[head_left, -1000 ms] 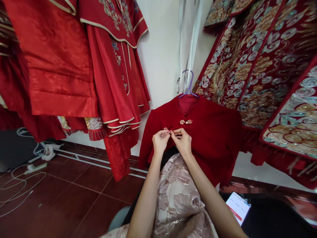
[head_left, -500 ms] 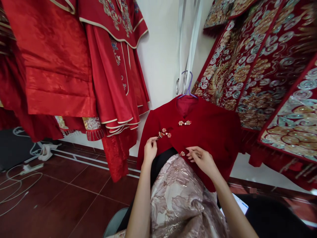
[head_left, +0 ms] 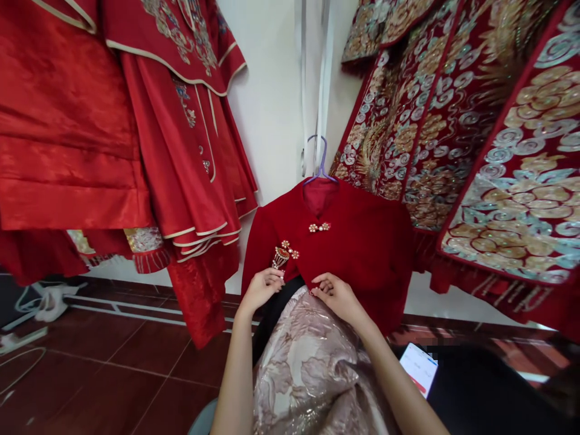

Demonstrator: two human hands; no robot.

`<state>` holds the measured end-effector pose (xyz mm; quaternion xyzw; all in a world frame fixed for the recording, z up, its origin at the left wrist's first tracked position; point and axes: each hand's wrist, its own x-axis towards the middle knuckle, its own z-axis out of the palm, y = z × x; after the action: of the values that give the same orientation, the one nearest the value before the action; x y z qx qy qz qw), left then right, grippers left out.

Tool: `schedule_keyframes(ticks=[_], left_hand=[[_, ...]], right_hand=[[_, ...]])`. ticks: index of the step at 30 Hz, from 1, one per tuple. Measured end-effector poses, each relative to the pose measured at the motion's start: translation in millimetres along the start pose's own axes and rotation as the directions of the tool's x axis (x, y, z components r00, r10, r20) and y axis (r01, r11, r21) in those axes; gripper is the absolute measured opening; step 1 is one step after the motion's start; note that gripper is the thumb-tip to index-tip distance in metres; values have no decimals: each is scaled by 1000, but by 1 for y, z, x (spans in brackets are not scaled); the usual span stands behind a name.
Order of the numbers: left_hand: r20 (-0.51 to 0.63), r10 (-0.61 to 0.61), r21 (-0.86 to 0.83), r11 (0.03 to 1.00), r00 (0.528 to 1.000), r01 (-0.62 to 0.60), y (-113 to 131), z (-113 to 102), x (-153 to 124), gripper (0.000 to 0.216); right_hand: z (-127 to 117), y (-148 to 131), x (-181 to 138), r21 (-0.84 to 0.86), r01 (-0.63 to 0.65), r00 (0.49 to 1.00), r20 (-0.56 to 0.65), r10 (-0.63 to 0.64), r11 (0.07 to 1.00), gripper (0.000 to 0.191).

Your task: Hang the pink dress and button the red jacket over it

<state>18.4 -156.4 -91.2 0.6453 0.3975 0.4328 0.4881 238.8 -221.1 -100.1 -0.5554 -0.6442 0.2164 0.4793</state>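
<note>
A dark red velvet jacket (head_left: 362, 241) hangs before me on a purple hanger (head_left: 322, 166). A pearl-flower clasp (head_left: 319, 227) fastens it below the neckline. On its left front sits a gold brooch (head_left: 281, 256) with hanging strands, beside small flower ornaments. My left hand (head_left: 263, 290) pinches the jacket's lower edge just below the brooch strands. My right hand (head_left: 336, 295) has fingers curled on the lower edge of the overlapping front, covering the spot of the lower flower button. Shiny pink-beige floral fabric (head_left: 308, 362) lies beneath, between my forearms.
Red garments (head_left: 190, 157) hang at left, and heavily embroidered ones (head_left: 453, 151) at right. A lit phone (head_left: 419, 368) rests on a black surface (head_left: 480, 386) to the right. White shoes (head_left: 52, 303) and a rack's low bars (head_left: 136, 311) are at left.
My left hand has moved from the brooch down to the hem, so the brooch shows fully. My right hand now covers the lower flower button. The view has shifted right.
</note>
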Motion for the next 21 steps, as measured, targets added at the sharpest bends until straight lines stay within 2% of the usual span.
schedule_keyframes(ticks=[4,7,9,11,14,18,21], left_hand=[[-110,48,80,996,993,-40,0,-3,-1,19],[-99,50,88,995,994,-41,-1,-2,0,17],[-95,29,66,998,995,-23,-2,-1,0,17],[-105,9,39,999,994,-5,-2,0,1,16],[-114,-20,8,1000,993,21,-3,0,3,16],[-128,18,48,999,992,-12,-6,0,4,18],[-148,70,114,992,986,-53,-10,2,4,16]], right_hand=[[-6,-4,-3,-28,-56,998,32,57,998,12],[-10,-14,-2,65,-91,995,49,88,994,11],[-8,-24,1,133,-53,998,29,50,990,14],[2,-35,7,175,5,1000,-22,-1,985,17],[30,-40,15,213,60,993,-112,-37,975,17],[65,-24,13,226,121,968,-242,-65,967,19],[73,-13,3,219,162,955,-282,-97,962,21]])
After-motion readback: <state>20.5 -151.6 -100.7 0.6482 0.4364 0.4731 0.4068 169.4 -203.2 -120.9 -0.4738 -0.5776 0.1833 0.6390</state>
